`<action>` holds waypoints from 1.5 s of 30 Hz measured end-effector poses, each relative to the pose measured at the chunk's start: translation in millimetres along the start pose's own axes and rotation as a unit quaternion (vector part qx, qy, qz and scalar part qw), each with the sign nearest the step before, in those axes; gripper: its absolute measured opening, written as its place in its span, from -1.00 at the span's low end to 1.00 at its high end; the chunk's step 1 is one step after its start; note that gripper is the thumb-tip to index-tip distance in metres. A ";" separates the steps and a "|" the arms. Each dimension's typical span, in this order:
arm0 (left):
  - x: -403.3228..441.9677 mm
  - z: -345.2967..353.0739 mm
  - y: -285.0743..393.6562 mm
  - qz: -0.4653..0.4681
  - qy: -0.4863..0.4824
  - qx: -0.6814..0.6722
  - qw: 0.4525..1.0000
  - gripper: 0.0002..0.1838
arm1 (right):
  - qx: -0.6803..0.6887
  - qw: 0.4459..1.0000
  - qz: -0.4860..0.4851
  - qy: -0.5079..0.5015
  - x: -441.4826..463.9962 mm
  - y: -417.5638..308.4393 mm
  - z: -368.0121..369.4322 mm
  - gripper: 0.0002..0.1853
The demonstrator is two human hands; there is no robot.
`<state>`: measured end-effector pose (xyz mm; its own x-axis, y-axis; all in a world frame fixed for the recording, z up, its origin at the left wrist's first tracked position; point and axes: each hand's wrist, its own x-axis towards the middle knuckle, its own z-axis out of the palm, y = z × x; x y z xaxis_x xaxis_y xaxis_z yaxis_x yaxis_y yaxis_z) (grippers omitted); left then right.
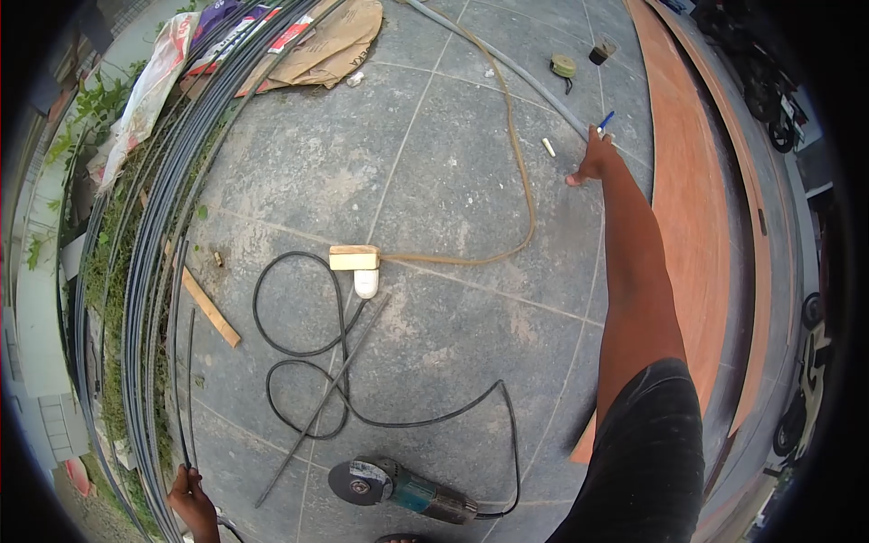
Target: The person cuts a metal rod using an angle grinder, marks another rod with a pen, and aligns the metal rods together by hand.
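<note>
My left hand [191, 503], at the lower left, has its fingers closed round a thin dark steel bar [190, 389] beside a long bundle of steel bars [149, 299]. My right arm stretches far forward. In my right hand [595, 158] a slim blue pen [606, 119] sticks up from the fingers, while the thumb points out to the left. That hand is at the near end of a grey pipe [534, 83]; whether it touches the pipe I cannot tell. A short white stick [549, 147] lies just left of it.
An angle grinder [398, 490] lies near my feet, its black cord looping to a socket block [354, 259]. A loose steel bar [321, 403] crosses the cord. Reddish boards [692, 226] line the right. A tape measure [562, 65] and cup [601, 51] are ahead.
</note>
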<state>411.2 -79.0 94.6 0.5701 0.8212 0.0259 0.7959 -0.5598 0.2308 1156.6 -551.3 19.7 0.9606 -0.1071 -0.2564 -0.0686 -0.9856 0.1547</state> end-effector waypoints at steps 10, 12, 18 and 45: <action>-4.0 6.8 -8.1 0.024 0.017 0.004 1.000 -0.81 | -0.022 0.998 0.013 -0.054 32.6 0.4 -3.1 0.74; -3.4 6.5 -4.1 0.015 0.023 -0.012 1.000 -0.81 | -0.037 0.996 0.026 -0.072 34.2 -1.0 -5.5 0.77; -5.6 4.5 -1.5 -0.004 0.000 0.007 1.000 -0.81 | -0.050 0.994 0.015 -0.098 44.7 -2.0 -7.7 0.79; -17.9 38.3 3.3 0.008 0.163 -0.106 0.981 -0.90 | 0.194 0.919 0.073 0.335 -142.3 30.0 66.0 -0.76</action>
<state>411.4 -99.8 57.6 0.4585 0.8241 0.3325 0.7080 -0.5649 0.4238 1000.1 -574.2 -2.2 0.8747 -0.2657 0.4054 -0.1762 -0.9535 -0.2447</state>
